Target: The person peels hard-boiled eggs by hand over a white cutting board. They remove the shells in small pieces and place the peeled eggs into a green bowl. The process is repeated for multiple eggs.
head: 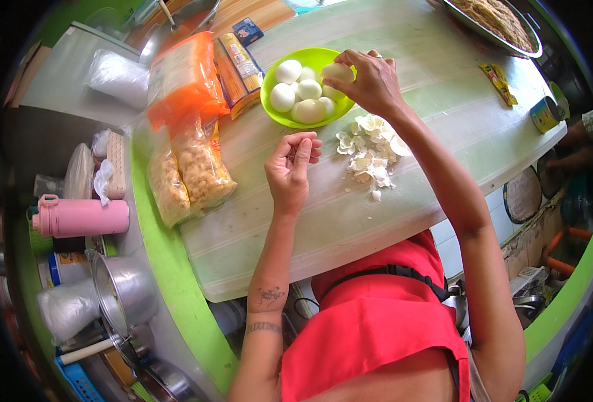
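My right hand grips an egg between thumb and fingers, over the right side of a lime-green bowl. Several white eggs lie in the bowl, among them a brownish-tinted egg at the near side. Just below the bowl's near rim, my left hand hovers with its fingers curled in and the thumb against them. I see nothing held in it, though the inside of the curl is partly hidden. Between my forearms a heap of broken eggshell pieces lies on the tabletop.
Left of the bowl lie a spaghetti pack, an orange plastic bag and clear bags of tan pieces. A pink bottle and a metal pot are at far left. A can and a pan of food occupy the right side.
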A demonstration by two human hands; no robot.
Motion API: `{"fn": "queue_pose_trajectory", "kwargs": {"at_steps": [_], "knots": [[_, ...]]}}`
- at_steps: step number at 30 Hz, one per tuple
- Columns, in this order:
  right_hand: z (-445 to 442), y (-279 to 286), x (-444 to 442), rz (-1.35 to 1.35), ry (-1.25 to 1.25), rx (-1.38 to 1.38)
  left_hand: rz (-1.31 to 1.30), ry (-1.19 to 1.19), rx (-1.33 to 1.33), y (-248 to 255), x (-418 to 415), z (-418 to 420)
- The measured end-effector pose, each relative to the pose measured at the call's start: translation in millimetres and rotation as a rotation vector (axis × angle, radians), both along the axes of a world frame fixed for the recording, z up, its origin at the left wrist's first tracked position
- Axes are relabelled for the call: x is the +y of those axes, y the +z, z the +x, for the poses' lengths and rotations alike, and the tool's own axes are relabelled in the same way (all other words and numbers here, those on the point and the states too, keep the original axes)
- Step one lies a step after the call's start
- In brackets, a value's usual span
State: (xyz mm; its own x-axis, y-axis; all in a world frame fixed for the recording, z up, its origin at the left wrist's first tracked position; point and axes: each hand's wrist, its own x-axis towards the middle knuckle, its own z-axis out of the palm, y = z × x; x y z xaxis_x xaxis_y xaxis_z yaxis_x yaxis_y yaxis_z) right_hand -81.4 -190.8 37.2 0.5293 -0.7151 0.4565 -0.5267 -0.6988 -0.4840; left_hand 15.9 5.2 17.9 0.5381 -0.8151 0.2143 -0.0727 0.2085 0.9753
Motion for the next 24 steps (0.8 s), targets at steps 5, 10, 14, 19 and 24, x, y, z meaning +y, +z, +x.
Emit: {"fn": "queue_pose_trajectory", "kwargs": {"at_steps": [5,10,14,19,24], "knots": [[22,-9,-14,-0.059,0.030,0.015,0.013,0.097,-0.079,-1,-1,5],[17,-7,-29,0.022,0.187,-0.124,0.031,0.076,-0.047,-5,-4,7],[10,12,-6,-0.064,0.119,0.396,0.040,0.107,-0.023,-8,-1,9],[21,5,-14,-0.017,0.045,0.491,0.047,0.093,-0.060,-9,-4,10],[25,4,-16,-0.003,0.013,0.503,0.053,0.104,-0.062,-5,-2,14]]}}
